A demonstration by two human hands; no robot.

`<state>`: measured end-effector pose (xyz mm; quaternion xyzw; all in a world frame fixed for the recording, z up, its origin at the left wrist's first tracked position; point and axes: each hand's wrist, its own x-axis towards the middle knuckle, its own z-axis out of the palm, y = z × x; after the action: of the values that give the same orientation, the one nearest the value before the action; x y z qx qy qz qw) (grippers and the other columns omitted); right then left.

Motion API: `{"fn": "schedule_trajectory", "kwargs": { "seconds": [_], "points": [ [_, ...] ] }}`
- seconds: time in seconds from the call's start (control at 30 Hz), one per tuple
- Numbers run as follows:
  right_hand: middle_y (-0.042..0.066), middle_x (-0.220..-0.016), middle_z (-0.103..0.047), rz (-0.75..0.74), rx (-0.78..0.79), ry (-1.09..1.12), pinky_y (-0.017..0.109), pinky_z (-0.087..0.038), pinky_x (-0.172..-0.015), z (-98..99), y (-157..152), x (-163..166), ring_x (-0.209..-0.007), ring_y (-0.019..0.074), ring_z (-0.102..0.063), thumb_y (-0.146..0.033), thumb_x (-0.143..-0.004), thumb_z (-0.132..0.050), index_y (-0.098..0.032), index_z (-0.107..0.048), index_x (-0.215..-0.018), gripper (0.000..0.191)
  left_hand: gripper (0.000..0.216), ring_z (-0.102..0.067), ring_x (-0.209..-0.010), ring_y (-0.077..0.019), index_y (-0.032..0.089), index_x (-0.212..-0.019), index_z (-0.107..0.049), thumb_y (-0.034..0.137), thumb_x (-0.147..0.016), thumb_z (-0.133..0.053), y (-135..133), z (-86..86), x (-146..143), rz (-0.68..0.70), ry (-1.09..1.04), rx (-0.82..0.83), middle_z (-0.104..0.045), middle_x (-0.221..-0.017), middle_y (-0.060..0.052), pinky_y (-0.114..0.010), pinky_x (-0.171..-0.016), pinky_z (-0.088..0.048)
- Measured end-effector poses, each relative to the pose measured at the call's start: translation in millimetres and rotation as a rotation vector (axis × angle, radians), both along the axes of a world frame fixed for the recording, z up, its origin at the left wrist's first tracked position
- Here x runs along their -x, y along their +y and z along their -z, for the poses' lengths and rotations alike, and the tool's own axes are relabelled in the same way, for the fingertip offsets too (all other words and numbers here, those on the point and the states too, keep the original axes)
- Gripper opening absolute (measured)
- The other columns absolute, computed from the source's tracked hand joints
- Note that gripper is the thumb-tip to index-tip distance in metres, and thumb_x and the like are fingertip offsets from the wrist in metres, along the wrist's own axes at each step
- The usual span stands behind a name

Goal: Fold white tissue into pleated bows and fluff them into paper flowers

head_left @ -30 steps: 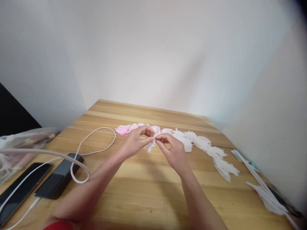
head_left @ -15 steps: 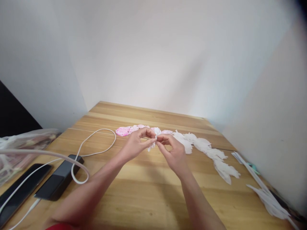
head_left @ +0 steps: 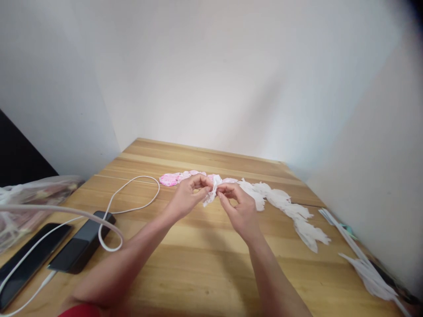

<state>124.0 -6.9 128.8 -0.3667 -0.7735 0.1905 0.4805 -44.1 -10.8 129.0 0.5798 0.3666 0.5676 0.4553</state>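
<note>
Both hands meet over the middle of the wooden table (head_left: pixel 198 268). The left hand (head_left: pixel 185 199) has its fingers (head_left: pixel 200 180) curled in tight, thumb and fingertips pinched onto a crumpled white tissue piece (head_left: pixel 210 197). The right hand (head_left: pixel 240 211) comes in from the other side, fingers (head_left: pixel 228 188) nearly closed, thumb and forefinger nipping the same piece. The two pinches almost touch, with the tissue bunched between them and drooping below; I cannot tell whether its lower end meets the wood.

Just beyond the fingertips runs a row of paper pieces. The pink-stained tissue pieces (head_left: pixel 170 179) lie past the left fingers. The white tissue pieces (head_left: pixel 291 209) trail off past the right fingers toward the table's right side.

Out from the left fingers, a white cable (head_left: pixel 134 190) loops on the wood, near but apart. Further that way, beside the left forearm, sit a black power bank (head_left: pixel 79 247) and a phone (head_left: pixel 28 262), with a plastic bag (head_left: pixel 33 196) at the left edge. Thin white sticks (head_left: pixel 343 233) lie along the right edge, well apart from the right hand. Bare wood spreads under both wrists, and more lies beyond the row up to the far edge.
</note>
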Motion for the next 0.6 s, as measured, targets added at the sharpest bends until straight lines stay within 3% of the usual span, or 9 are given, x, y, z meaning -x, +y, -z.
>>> {"fn": "schedule_trajectory", "kwargs": {
  "seconds": [0.4,0.6],
  "points": [
    [0.002,-0.093,-0.069,0.008,-0.077,-0.076,0.031,-0.053,-0.077,2.4,0.4,-0.6,-0.081,0.0162,-0.066,-0.021,-0.089,-0.052,-0.024,-0.063,-0.099,0.014,0.007,-0.057,-0.075,-0.0124,0.015,-0.081,-0.06,0.022,-0.079,-0.063,-0.6,6.0,-3.0,-0.054,0.147,-0.088,-0.062,-0.079,-0.001,-0.024,-0.071,-0.046],
    [0.002,-0.09,-0.069,0.027,-0.037,-0.012,0.03,-0.054,-0.076,0.3,-0.7,-1.3,-0.08,0.0155,-0.066,-0.02,-0.086,-0.055,-0.024,-0.063,-0.097,0.014,0.009,-0.056,-0.075,-0.0121,0.015,-0.077,-0.058,0.023,-0.077,-0.064,-1.5,3.8,-4.1,-0.05,0.076,-0.071,-0.06,-0.078,-0.001,-0.023,-0.071,-0.045]
  ]
}}
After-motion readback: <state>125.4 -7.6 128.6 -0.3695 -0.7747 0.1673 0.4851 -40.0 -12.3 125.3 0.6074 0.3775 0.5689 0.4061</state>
